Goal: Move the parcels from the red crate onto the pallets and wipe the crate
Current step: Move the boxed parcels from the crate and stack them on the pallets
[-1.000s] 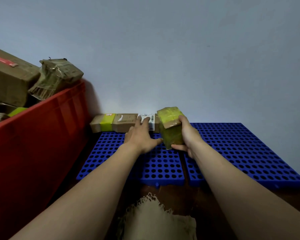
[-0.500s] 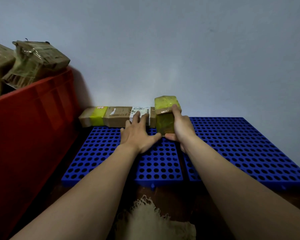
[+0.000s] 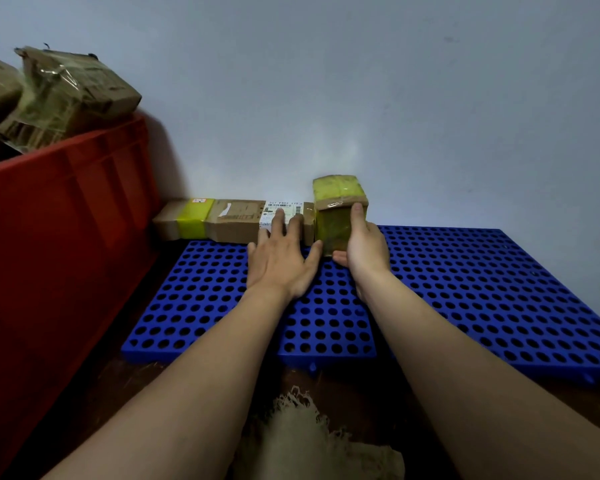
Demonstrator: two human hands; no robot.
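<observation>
Storage room: red crate [image 3: 66, 216] of parcels [image 3: 73, 95], blue pallets [image 3: 465, 289].

Both arms stretched forward, bare. Left hand [image 3: 281, 259] flat, palm down, fingers [image 3: 278, 220] straight, spread. Right hand [image 3: 366, 249] upright, fingers curled round parcel [image 3: 340, 195].

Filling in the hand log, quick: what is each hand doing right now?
Left hand: open, straight fingers resting on the long cardboard parcel.
Right hand: closed, gripping the yellow-taped parcel.

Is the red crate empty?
Not empty: parcels stick up above the crate rim at the left.
</observation>
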